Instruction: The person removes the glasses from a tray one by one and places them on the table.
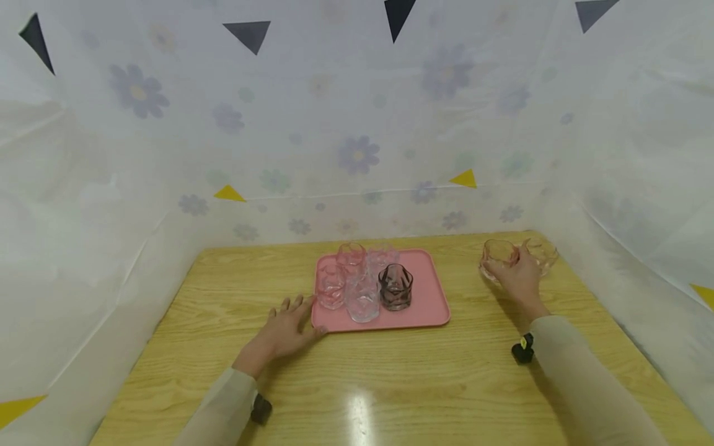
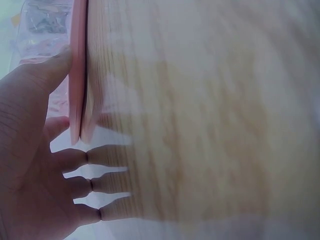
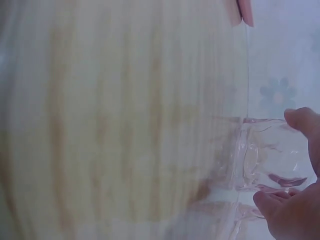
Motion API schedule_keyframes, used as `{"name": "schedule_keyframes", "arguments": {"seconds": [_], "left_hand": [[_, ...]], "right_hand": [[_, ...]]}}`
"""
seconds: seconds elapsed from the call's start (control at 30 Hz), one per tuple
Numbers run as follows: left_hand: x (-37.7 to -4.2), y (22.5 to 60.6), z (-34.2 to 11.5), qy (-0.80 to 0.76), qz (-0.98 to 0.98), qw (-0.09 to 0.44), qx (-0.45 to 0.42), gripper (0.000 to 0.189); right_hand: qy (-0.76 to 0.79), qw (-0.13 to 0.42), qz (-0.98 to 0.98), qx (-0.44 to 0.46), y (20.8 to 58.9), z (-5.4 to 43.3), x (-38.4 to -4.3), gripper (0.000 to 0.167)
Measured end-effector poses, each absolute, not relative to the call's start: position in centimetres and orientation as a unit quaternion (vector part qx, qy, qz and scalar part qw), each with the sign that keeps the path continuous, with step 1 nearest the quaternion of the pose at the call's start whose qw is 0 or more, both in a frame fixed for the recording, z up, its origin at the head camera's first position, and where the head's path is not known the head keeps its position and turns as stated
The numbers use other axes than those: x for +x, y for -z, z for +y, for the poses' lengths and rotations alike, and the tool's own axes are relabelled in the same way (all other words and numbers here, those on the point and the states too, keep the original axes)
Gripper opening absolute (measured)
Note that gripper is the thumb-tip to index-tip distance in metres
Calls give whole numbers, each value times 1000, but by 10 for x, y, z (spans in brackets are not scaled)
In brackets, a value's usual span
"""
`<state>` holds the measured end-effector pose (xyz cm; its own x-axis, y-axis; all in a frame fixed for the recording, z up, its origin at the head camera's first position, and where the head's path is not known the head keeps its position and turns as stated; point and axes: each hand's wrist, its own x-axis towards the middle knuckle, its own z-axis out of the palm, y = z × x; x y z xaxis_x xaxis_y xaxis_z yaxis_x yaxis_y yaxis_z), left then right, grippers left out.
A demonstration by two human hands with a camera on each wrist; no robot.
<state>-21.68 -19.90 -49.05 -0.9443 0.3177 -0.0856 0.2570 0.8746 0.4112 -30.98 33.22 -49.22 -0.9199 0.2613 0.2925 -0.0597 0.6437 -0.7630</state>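
At the tray's left end my left hand (image 1: 286,328) lies with fingers spread, thumb and index finger at the rim of the pink tray (image 1: 429,297). Several glass tumblers stand on this tray: a dark grey one (image 1: 396,288), a pinkish one (image 1: 351,260) and clear ones, such as the front glass (image 1: 362,302). Far to the right, my right hand (image 1: 521,279) holds a faintly pink-amber tumbler (image 1: 498,254) between thumb and fingers. Close beside it is a second amber tumbler (image 1: 542,253), partly behind the hand. In the right wrist view the gripped tumbler (image 3: 272,155) is upright at the table.
The wooden table (image 1: 390,384) is enclosed at back and sides by white flowered sheeting (image 1: 312,124). A stretch of tabletop lies between the tray and the right-hand tumblers. Yellow and dark triangles mark the sheeting.
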Motion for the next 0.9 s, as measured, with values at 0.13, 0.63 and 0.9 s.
{"name": "schedule_keyframes", "arguments": {"seconds": [0.13, 0.63, 0.9], "left_hand": [[-218, 490, -199, -201, 965, 80, 147, 85], [-216, 487, -198, -199, 966, 77, 146, 84], [-217, 488, -198, -201, 965, 86, 143, 84]], "right_hand": [[-417, 198, -885, -59, 493, 332, -309, 46], [-405, 206, -889, -60, 479, 329, -305, 81], [-385, 212, -898, -18, 459, 323, -302, 85]]}}
